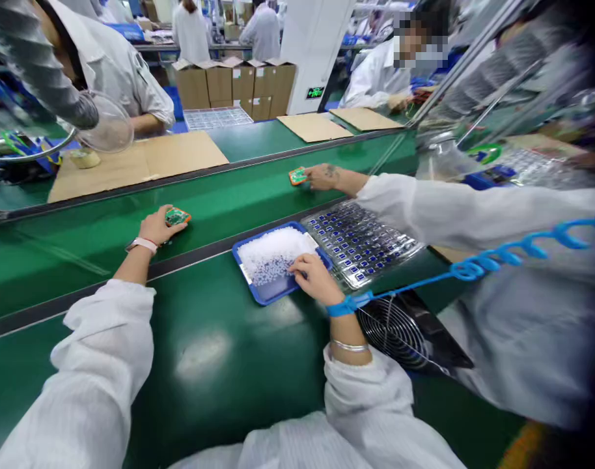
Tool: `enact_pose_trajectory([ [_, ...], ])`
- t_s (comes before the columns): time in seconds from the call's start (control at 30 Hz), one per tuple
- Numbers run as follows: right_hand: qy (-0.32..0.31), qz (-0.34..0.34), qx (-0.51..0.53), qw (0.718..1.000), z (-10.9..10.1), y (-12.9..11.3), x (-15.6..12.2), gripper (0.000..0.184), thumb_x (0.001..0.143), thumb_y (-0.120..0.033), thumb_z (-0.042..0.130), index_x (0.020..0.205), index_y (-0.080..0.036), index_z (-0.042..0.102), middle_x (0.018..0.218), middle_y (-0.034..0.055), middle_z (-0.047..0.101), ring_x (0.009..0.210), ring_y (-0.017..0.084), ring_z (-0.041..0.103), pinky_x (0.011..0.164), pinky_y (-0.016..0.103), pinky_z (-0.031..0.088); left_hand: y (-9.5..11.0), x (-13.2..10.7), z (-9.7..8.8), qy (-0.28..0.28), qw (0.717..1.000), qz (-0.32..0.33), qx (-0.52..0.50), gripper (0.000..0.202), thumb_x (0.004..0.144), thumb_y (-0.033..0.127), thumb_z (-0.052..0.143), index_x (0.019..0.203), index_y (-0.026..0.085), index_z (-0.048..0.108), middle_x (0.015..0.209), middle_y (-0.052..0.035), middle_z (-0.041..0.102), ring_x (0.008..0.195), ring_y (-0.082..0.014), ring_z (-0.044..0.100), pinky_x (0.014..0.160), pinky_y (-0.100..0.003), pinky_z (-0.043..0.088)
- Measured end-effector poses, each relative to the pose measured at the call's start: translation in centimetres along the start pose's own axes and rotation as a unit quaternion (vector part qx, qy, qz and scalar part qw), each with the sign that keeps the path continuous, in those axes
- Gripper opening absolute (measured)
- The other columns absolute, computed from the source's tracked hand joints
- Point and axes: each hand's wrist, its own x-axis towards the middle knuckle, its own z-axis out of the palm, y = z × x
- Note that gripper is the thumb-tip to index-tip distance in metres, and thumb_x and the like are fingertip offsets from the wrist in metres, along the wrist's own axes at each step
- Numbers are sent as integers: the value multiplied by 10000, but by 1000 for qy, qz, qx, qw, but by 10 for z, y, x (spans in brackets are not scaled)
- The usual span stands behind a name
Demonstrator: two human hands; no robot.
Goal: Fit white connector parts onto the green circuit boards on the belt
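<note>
on my feed, the person's left hand [155,226] lies palm down over a small green circuit board with an orange edge [177,217], which sits on a glossy green conveyor belt [68,273]. this left grip is curled, with its fingers on the board, but i cannot tell whether it is pinching the board or only resting there. the right hand [316,279] sits at the corner of a shallow blue plastic tray [252,286], its fingers over a heap of fine white granules [275,254]. this grip is half curled, and i cannot tell if it is pinching anything. a blue wrist strap [341,305] circles that wrist, with a coiled blue cord [502,257] running off to the right. the tray lies on the edge of a green worktop [229,326], just beside a clear plastic blister sheet of small blue parts [360,244]. past the belt, a co-worker's hand [324,176] in a white sleeve touches a second green-and-orange circuit board [297,176]. a round black fan guard [392,332] sits below that sleeve, and brown cardboard boxes [234,85] stand in the distance.
</note>
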Motion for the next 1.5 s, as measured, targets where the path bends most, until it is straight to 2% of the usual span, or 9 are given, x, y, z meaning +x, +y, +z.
enact_pose_trajectory([
  [0.1,32,24,-14,999,-11,6,-3,228,736,-62,497,798,-174,685,856,69,600,858,209,531,809,362,401,3,-15,-14,-46,988,147,-19,748,721,617,588,1318,202,411,1187,-106,603,1026,-299,586,823,-343,444],
  [0.23,12,41,-22,999,-16,9,-6,218,722,-57,494,748,-176,676,849,69,609,844,210,529,811,369,393,20,-53,-28,-121,940,318,-15,639,731,498,640,1278,220,460,1223,-86,574,1079,-270,554,906,-344,415],
  [0.37,-13,42,-18,999,-12,7,-5,227,708,-59,488,758,-166,682,862,81,596,869,219,528,824,370,399,39,-102,-26,-165,906,389,9,631,719,285,659,1306,217,439,1324,-118,488,1200,-277,473,1003,-382,362],
  [0.47,-19,46,-21,999,-10,7,-5,241,706,-59,481,768,-168,687,864,81,595,875,218,527,824,366,400,48,-137,-18,-184,904,384,39,668,682,142,629,1314,228,430,1388,-124,431,1287,-291,391,1054,-427,318],
  [0.57,-19,51,-33,998,-11,10,-6,245,716,-65,475,759,-172,691,860,79,601,861,214,525,825,365,392,58,-170,-7,-168,918,357,37,605,703,191,635,1280,247,462,1411,-107,417,1320,-310,345,1061,-468,305],
  [0.77,-12,64,-54,996,-8,12,-8,225,734,-102,500,769,-187,706,863,77,607,842,212,521,819,364,383,72,-214,22,56,988,145,6,581,818,520,542,1272,166,463,1343,-180,441,1228,-347,410,974,-478,381],
  [0.87,-5,64,-61,996,-6,11,-8,194,756,-148,520,782,-188,707,854,80,608,839,217,523,824,371,381,68,-219,34,92,993,76,-4,642,804,561,542,1286,148,449,1220,-187,513,1109,-349,481,899,-468,421],
  [1.13,14,99,-66,993,-1,15,-3,124,768,-213,543,707,-177,645,841,82,618,860,225,529,826,365,374,50,-221,39,67,987,110,-98,554,819,485,556,1271,185,445,1207,-116,566,1088,-296,505,916,-431,403],
  [1.5,-51,143,-111,982,6,15,2,145,767,-204,548,684,-162,660,848,73,603,842,186,504,789,313,348,53,-233,35,-17,960,221,-171,537,816,443,570,1285,216,440,1262,-101,552,1179,-286,469,967,-440,372],
])
